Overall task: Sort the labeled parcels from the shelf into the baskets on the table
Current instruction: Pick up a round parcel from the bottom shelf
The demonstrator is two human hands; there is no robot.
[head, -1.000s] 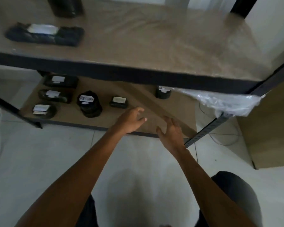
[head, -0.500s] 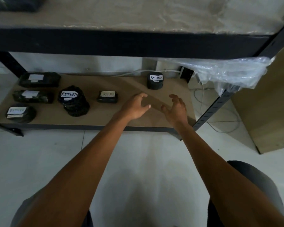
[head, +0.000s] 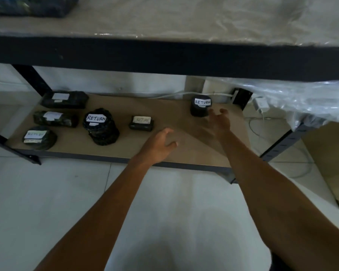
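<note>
While the right hand (head: 219, 122), fingers spread and empty, hovers just beside the round RETURN parcel (head: 201, 106) right of frame centre on the lower shelf (head: 164, 108) and the left hand (head: 160, 141) hangs open, the pick-up seems begun, next needing fingers closed round that parcel.

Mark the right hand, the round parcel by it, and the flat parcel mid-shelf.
right hand (head: 220, 123): head view, back of hand.
round parcel (head: 202, 102): head view, white label.
flat parcel (head: 142, 120): head view, white label.
</note>
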